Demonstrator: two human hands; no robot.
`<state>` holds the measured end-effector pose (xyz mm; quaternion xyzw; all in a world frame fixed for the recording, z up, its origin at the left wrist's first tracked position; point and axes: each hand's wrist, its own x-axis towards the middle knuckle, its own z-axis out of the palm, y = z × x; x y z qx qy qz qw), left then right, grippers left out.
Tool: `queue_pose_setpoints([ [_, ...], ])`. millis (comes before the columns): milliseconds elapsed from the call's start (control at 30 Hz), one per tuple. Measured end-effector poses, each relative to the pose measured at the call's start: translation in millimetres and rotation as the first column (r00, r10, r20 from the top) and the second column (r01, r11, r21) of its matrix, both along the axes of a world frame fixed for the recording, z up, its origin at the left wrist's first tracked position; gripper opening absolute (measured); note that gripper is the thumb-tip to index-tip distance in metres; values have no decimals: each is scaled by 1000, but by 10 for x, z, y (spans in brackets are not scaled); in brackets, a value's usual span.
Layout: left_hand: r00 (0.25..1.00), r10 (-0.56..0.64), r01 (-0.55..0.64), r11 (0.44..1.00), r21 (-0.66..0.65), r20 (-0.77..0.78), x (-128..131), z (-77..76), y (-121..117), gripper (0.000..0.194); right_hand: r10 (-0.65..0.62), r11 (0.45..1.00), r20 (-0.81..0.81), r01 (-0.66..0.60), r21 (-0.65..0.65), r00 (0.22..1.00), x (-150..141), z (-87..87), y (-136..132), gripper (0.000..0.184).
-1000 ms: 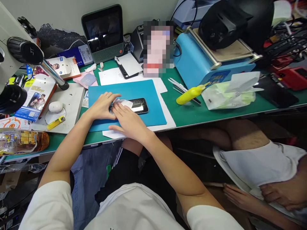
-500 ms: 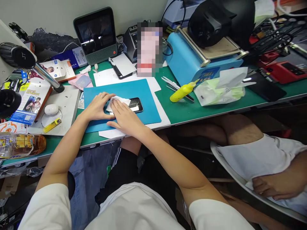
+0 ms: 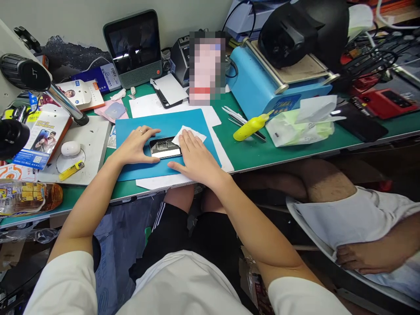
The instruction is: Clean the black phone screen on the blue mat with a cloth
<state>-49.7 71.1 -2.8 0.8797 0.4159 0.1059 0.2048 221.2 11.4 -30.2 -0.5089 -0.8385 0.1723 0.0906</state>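
A dark, glossy smartphone [image 3: 166, 148] lies flat on a blue mat [image 3: 131, 170], its screen reflecting a bright strip. My left hand [image 3: 136, 144] curves around the phone's left end, thumb along the near edge and fingers by the far edge, steadying it. Under the fingers of my right hand [image 3: 198, 153] a folded white tissue [image 3: 197, 132] is pressed onto the phone's right end. That end is hidden by the hand and tissue. White paper sheets [image 3: 160, 181] stick out from beneath the mat.
Right of the mat are a yellow bottle [image 3: 251, 127], tweezers [image 3: 232, 113], a tissue pack [image 3: 288, 129] and a blue machine [image 3: 252, 78]. A display [image 3: 134, 48] stands behind. At left are a lamp stand [image 3: 67, 103], boxes and a drink bottle [image 3: 33, 199]. Another person's hand [image 3: 377, 256] rests at right.
My right hand has slid right along the phone with the tissue, uncovering the left part of the screen. My left hand stays at the phone's left end.
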Motion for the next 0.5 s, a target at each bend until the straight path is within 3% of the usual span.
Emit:
queue_pose_setpoints([
  [167, 1000, -7, 7, 1000, 9, 9, -11, -39, 12, 100, 126, 991, -22, -127, -34, 992, -183, 67, -155, 128],
  [367, 1000, -15, 14, 1000, 26, 17, -30, -67, 4, 96, 343, 932, -159, -357, -65, 926, -167, 99, 105, 121],
  [433, 1000, -13, 13, 1000, 26, 24, -24, -71, -3, 97, 351, 930, -201, -365, -37, 915, -111, 120, 181, 118],
  [500, 999, -15, 14, 1000, 27, 30, -15, -72, -9, 98, 263, 964, -227, -263, 30, 938, -113, 144, 226, 117],
])
